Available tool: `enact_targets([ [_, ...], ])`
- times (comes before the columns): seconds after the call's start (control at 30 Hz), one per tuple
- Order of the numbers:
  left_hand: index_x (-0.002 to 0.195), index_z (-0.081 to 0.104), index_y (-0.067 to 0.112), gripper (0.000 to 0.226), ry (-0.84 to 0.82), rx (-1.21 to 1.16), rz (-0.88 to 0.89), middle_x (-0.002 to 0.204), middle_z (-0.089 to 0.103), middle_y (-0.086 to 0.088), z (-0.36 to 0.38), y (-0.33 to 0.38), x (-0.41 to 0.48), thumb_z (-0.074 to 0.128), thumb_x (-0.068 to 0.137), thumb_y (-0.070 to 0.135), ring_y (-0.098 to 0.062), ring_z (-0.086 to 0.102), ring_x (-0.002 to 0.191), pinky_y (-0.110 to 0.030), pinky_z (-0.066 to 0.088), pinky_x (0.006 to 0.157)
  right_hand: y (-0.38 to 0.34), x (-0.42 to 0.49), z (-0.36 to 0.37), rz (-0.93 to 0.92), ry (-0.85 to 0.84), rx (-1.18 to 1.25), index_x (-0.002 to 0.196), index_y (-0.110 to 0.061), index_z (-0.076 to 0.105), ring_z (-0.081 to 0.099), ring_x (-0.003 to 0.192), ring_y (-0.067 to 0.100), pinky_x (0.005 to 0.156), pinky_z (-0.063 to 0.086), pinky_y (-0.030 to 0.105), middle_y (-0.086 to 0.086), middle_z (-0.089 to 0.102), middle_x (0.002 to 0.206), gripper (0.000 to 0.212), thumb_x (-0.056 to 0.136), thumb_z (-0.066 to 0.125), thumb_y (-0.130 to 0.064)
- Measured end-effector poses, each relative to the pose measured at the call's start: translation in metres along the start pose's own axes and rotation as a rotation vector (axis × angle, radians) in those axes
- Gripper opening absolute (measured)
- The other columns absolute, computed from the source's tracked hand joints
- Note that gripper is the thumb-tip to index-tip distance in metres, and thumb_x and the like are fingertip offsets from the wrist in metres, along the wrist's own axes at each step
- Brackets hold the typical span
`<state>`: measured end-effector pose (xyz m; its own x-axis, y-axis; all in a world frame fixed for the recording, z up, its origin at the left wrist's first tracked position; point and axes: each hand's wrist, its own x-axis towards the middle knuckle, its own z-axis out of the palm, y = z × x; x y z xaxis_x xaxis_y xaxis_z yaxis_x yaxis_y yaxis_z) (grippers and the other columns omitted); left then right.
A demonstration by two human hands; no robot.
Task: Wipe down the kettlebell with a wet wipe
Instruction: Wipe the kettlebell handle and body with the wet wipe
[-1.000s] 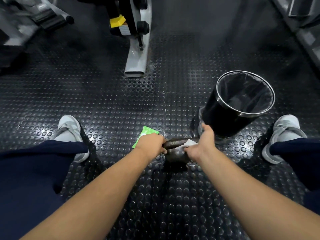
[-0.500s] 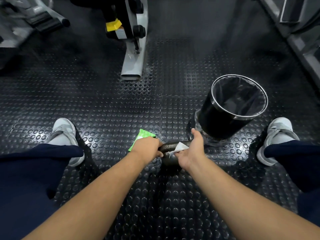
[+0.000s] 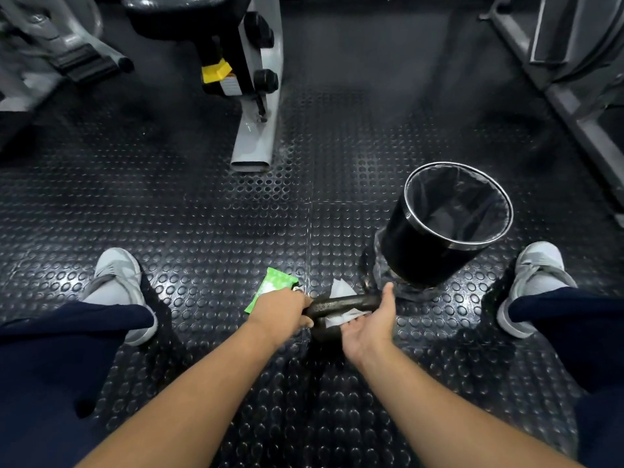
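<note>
A dark iron kettlebell (image 3: pixel 341 304) stands on the studded rubber floor between my feet. My left hand (image 3: pixel 282 310) grips the left end of its handle. My right hand (image 3: pixel 369 324) is turned palm up under the handle's right part, with a white wet wipe (image 3: pixel 344 315) wrapped around the handle and pinched in its fingers. One corner of the wipe sticks up behind the handle. The kettlebell's body is mostly hidden below my hands.
A green wipes pack (image 3: pixel 271 288) lies just left of the kettlebell. A black bin (image 3: pixel 435 241) with a liner stands to the right, close behind my right hand. My grey shoes (image 3: pixel 116 282) flank the spot. A grey machine leg (image 3: pixel 256 136) lies ahead.
My right hand has rolled from palm down over the handle to palm up beneath it, dragging the wipe around the handle. My left hand has kept its grip.
</note>
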<state>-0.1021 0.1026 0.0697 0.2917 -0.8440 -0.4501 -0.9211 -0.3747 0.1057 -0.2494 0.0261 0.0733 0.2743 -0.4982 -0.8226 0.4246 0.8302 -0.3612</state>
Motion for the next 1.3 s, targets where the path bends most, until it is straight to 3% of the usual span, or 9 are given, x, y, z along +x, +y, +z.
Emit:
enact_targets([
  [0.2, 0.117, 0.065, 0.027, 0.024, 0.020, 0.027, 0.012, 0.085, 0.062, 0.006, -0.001, 0.000, -0.001, 0.061, 0.100, 0.044, -0.021, 0.067, 0.086, -0.029, 0.042, 0.067, 0.018, -0.008, 0.000, 0.067, -0.106, -0.115, 0.126, -0.002, 0.065, 0.071, 0.113, 0.032, 0.113, 0.047, 0.047, 0.018, 0.077, 0.113, 0.084, 0.088, 0.054, -0.076],
  [0.3, 0.114, 0.064, 0.027, 0.025, -0.015, -0.004, -0.009, 0.079, 0.058, 0.008, -0.003, 0.000, -0.002, 0.062, 0.099, 0.047, -0.020, 0.060, 0.077, -0.029, 0.041, 0.066, 0.005, -0.001, -0.001, 0.035, -0.069, -0.036, 0.129, -0.005, 0.063, 0.069, 0.116, 0.035, 0.112, 0.047, 0.052, 0.021, 0.073, 0.121, 0.090, 0.082, 0.058, -0.081],
  [0.4, 0.113, 0.063, 0.026, 0.026, -0.028, -0.004, -0.012, 0.085, 0.060, 0.005, -0.004, 0.001, -0.001, 0.062, 0.098, 0.048, -0.023, 0.066, 0.086, -0.029, 0.042, 0.068, -0.003, 0.008, 0.000, 0.007, -0.010, 0.044, 0.135, -0.008, 0.061, 0.067, 0.118, 0.034, 0.112, 0.046, 0.053, 0.019, 0.070, 0.126, 0.091, 0.080, 0.061, -0.081],
  [0.6, 0.116, 0.064, 0.028, 0.022, -0.023, 0.015, -0.017, 0.098, 0.071, 0.001, -0.006, 0.002, -0.001, 0.061, 0.099, 0.042, -0.024, 0.070, 0.094, -0.029, 0.045, 0.071, 0.014, -0.006, -0.001, 0.137, -0.209, -0.134, 0.132, 0.000, 0.062, 0.069, 0.118, 0.037, 0.115, 0.043, 0.051, 0.023, 0.073, 0.121, 0.091, 0.087, 0.053, -0.078],
  [0.8, 0.111, 0.064, 0.028, 0.021, -0.066, -0.037, -0.037, 0.083, 0.063, 0.006, -0.008, 0.003, -0.002, 0.063, 0.098, 0.046, -0.020, 0.063, 0.080, -0.028, 0.044, 0.068, -0.012, 0.007, -0.007, 0.026, -0.058, 0.067, 0.135, -0.003, 0.057, 0.066, 0.114, 0.036, 0.108, 0.048, 0.052, 0.023, 0.069, 0.122, 0.091, 0.086, 0.056, -0.079],
  [0.87, 0.112, 0.064, 0.028, 0.021, -0.065, -0.042, -0.034, 0.082, 0.060, 0.006, -0.008, 0.004, -0.002, 0.063, 0.099, 0.044, -0.020, 0.061, 0.079, -0.028, 0.044, 0.069, -0.006, 0.005, -0.005, 0.011, -0.062, 0.048, 0.134, -0.004, 0.060, 0.068, 0.112, 0.034, 0.104, 0.050, 0.048, 0.020, 0.072, 0.120, 0.086, 0.090, 0.051, -0.077],
  [1.0, 0.115, 0.064, 0.025, 0.022, -0.034, -0.008, -0.022, 0.095, 0.069, 0.001, -0.008, 0.003, -0.003, 0.061, 0.100, 0.040, -0.023, 0.068, 0.091, -0.029, 0.045, 0.072, 0.022, -0.004, -0.007, 0.111, -0.158, -0.115, 0.134, 0.000, 0.059, 0.068, 0.118, 0.034, 0.113, 0.046, 0.049, 0.022, 0.074, 0.119, 0.088, 0.090, 0.052, -0.075],
  [1.2, 0.115, 0.063, 0.024, 0.027, -0.048, -0.039, -0.030, 0.080, 0.057, 0.005, -0.007, 0.002, -0.001, 0.062, 0.099, 0.046, -0.022, 0.061, 0.079, -0.029, 0.044, 0.068, -0.004, 0.019, -0.013, 0.048, -0.086, 0.064, 0.138, 0.000, 0.056, 0.066, 0.118, 0.037, 0.113, 0.044, 0.053, 0.023, 0.071, 0.123, 0.096, 0.085, 0.054, -0.080],
  [1.3, 0.115, 0.063, 0.027, 0.024, -0.016, -0.028, -0.020, 0.082, 0.057, 0.006, -0.004, 0.001, -0.002, 0.062, 0.099, 0.045, -0.023, 0.066, 0.085, -0.028, 0.041, 0.069, 0.003, 0.013, -0.010, 0.070, -0.138, -0.017, 0.135, -0.002, 0.059, 0.068, 0.117, 0.036, 0.113, 0.045, 0.052, 0.023, 0.073, 0.121, 0.092, 0.087, 0.053, -0.080],
])
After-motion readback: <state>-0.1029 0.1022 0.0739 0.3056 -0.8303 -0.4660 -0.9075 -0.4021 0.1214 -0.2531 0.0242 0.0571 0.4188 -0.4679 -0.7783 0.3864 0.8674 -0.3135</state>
